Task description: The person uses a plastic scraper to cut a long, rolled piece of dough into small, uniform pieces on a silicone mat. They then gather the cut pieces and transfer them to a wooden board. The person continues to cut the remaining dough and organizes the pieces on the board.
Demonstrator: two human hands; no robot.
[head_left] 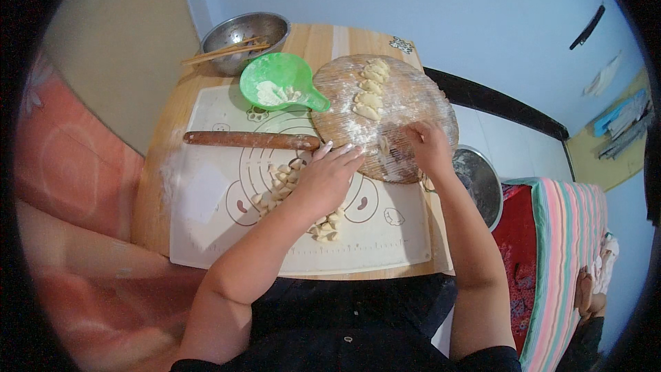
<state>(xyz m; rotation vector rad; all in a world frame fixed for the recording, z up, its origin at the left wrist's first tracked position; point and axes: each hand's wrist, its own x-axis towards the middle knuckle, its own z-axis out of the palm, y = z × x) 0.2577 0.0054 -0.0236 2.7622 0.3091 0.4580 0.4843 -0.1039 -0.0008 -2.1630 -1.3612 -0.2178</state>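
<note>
My left hand [332, 171] lies with fingers stretched out at the right end of a brown wooden rolling pin [251, 139], reaching the edge of a round wooden board [344, 72]. Over the board's right side, my right hand [431, 148] has its fingers curled down; whatever they hold, if anything, is hidden. A row of folded dumplings [370, 89] sits on the floured board. Between my hands is a small pale piece of dough [384, 144]. Many cut dough pieces [279, 182] lie on the white printed mat [200, 234], partly behind my left forearm.
Behind the pin stands a green scoop-shaped bowl [282, 69] with flour. A steel bowl [237, 31] with wooden chopsticks [224, 53] is at the back left. Right of the table is a metal pot [475, 182]. Farther right, a person's hand [590, 296] rests near a striped cloth [561, 248].
</note>
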